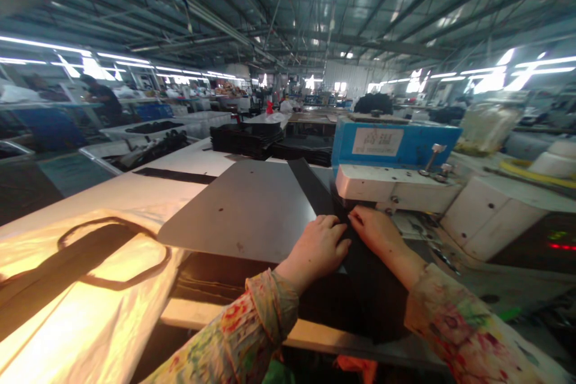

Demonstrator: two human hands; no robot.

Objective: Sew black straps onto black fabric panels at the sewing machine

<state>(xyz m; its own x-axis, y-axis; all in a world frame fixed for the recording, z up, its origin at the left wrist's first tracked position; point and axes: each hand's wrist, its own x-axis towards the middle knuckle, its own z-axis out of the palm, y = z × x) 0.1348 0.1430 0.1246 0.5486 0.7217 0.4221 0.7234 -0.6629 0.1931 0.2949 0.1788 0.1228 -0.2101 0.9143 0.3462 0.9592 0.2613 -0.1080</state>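
Note:
Fingers bent, my left hand (317, 249) closes on a dark strip (308, 186) that slants across the grey metal plate (252, 204). Just to its right, my right hand (378, 231) pinches the edge of a black sheet-like panel (373, 288). That panel hangs down over the near table edge. The fingertips of both hands are close together, beside the white head of a sewing machine (391, 186) with a blue cover (432, 138). Whether the strip and the panel are joined is too dark to tell.
Stacks of black pieces (245, 139) lie behind the plate. Another black strip (175, 176) rests on the white table (189, 153). Left, a plastic-like sheet (112, 324) glows under bright light. Bins (135, 147) stand farther left, near a person (103, 99). A control box (535, 222) is at right.

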